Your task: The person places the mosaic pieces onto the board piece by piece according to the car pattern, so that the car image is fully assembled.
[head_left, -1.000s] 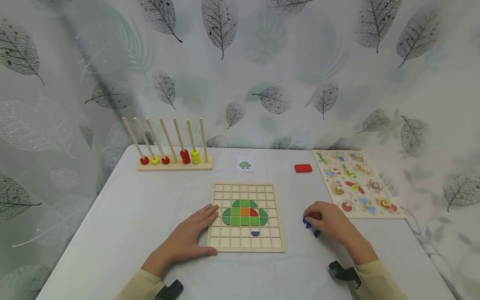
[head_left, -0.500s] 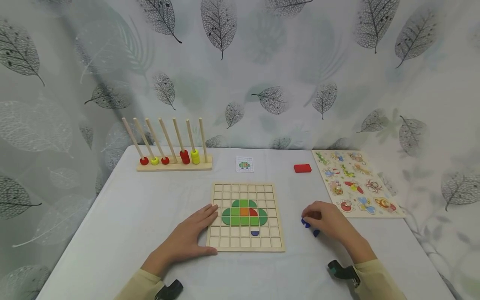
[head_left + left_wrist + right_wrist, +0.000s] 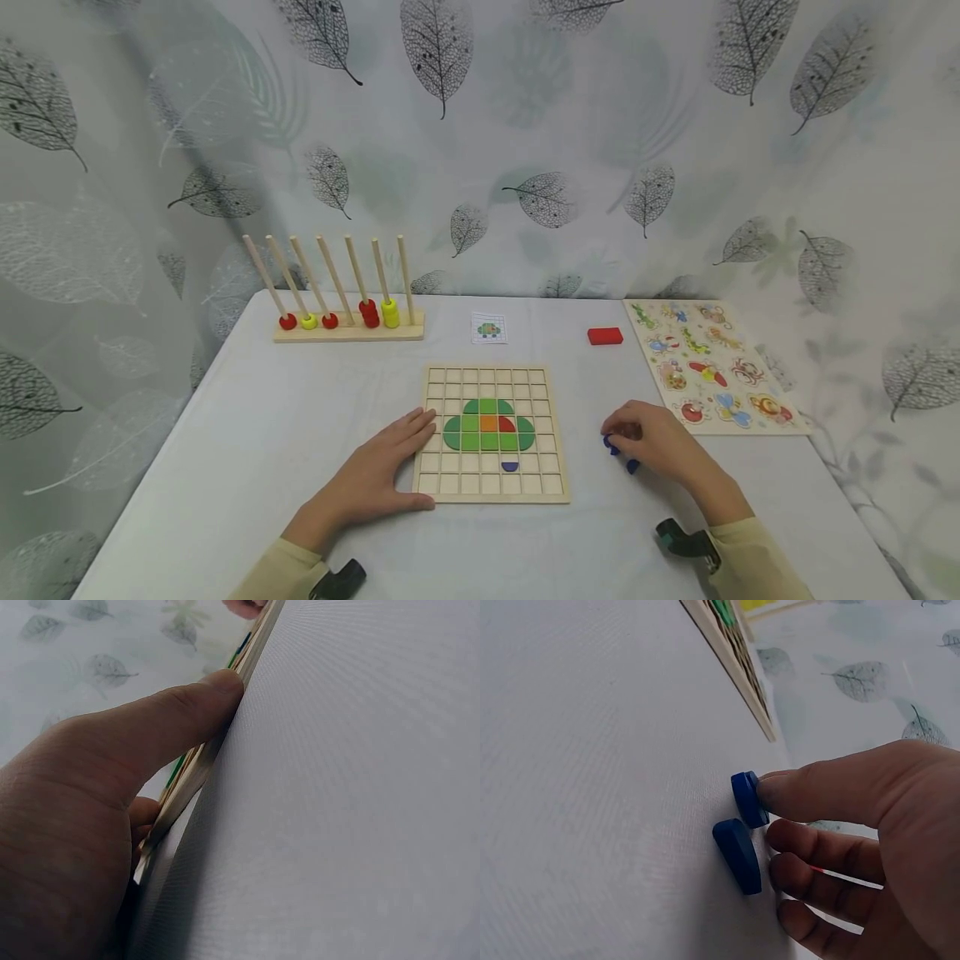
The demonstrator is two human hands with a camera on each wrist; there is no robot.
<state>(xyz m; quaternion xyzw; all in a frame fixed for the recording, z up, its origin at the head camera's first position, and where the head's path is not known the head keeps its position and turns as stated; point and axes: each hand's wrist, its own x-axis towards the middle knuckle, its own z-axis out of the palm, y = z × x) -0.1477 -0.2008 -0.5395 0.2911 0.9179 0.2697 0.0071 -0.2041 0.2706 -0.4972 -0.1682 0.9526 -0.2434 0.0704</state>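
Note:
My left hand (image 3: pixel 375 471) rests at the near left corner of a wooden grid board (image 3: pixel 555 492). Its fingers lie along the left edge, and the thumb touches the near edge, as the left wrist view also shows. On the board, green, orange and red tiles (image 3: pixel 489 425) form a domed shape, with a blue half-round tile (image 3: pixel 510 467) below it. To the board's right, my right hand (image 3: pixel 652 437) pinches a small blue piece (image 3: pixel 748 799) on the cloth; the index finger is hidden in the right wrist view. Another blue piece (image 3: pixel 737 856) lies beside it.
A wooden peg stand (image 3: pixel 348 333) with red and yellow beads stands at the back left. A pattern card (image 3: pixel 490 328) and a red block (image 3: pixel 605 337) lie behind the board. An animal picture board (image 3: pixel 705 358) lies at the right.
Hardly anything differs: my right hand stays at the blue pieces with a tiny shift, and my left hand keeps its place on the board.

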